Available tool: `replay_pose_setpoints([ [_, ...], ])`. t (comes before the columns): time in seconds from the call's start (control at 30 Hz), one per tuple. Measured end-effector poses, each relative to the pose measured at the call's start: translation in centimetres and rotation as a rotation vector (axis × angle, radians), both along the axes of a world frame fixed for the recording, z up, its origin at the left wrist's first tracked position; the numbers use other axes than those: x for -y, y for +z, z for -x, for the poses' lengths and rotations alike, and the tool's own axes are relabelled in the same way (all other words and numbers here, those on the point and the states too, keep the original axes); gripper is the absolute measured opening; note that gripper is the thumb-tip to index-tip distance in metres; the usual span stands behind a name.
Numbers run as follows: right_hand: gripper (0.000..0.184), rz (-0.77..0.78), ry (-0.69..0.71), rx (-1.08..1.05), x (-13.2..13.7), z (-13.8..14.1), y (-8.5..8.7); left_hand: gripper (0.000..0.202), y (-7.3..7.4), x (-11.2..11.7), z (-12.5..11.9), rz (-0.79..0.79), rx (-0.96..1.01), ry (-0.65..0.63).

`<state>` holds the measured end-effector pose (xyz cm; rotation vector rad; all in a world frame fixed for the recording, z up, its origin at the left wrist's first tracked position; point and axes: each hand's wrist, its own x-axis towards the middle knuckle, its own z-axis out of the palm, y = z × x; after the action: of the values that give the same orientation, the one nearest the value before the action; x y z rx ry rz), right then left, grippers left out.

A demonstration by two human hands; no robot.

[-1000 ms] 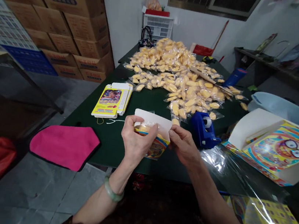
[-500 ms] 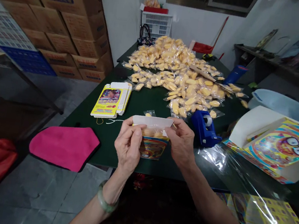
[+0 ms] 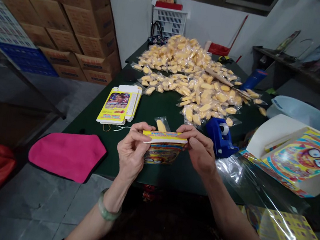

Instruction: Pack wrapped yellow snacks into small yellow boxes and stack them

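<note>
Two hands: left hand [image 3: 132,150], right hand [image 3: 199,151], fingers [image 3: 136,129] closed on printed carton [image 3: 161,154] at its top flap [image 3: 165,138], pinched from both ends to steady it.

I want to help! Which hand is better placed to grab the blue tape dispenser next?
Probably the right hand: it sits beside the blue tape dispenser, while the left hand is across the box.

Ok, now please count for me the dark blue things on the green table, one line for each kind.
Tape dispenser: 1
Bottle: 1
Total: 2
</note>
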<state>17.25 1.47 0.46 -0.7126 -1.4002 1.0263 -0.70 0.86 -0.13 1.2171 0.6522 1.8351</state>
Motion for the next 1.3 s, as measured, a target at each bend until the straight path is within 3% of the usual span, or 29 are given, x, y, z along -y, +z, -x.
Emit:
replay_pose_setpoints([
  [0.13,0.017,0.016,-0.086,0.078,0.0,0.4,0.6,0.024,0.1,0.1,0.3,0.055,-0.034,-0.074],
  [0.27,0.019,0.011,-0.059,0.087,0.2,0.6,1.0,0.018,1.4,0.0,1.3,0.098,-0.297,-0.047],
  [0.4,0.019,0.023,-0.110,0.153,0.5,0.6,1.1,0.016,2.6,-0.7,2.2,-0.018,-0.578,-0.068],
  [0.57,0.016,-0.109,-0.189,0.331,0.6,0.5,1.3,0.008,2.9,-1.3,2.1,-0.069,-0.593,-0.006],
  [0.77,0.018,-0.245,-0.206,0.315,0.7,0.9,0.8,0.011,1.9,-1.0,1.7,-0.231,-0.644,0.075],
  [1.03,0.021,-0.432,-0.296,0.272,1.0,1.4,-2.6,0.021,-0.8,-1.0,0.7,-0.556,-0.646,0.289],
  [1.13,0.018,-0.422,-0.349,0.267,0.8,1.8,-3.2,0.020,-1.2,-1.3,0.8,-0.565,-0.645,0.272],
  [1.3,0.020,-0.407,-0.380,0.341,1.1,2.0,-2.9,0.025,-0.9,-1.1,0.6,-0.389,-0.631,0.254],
])
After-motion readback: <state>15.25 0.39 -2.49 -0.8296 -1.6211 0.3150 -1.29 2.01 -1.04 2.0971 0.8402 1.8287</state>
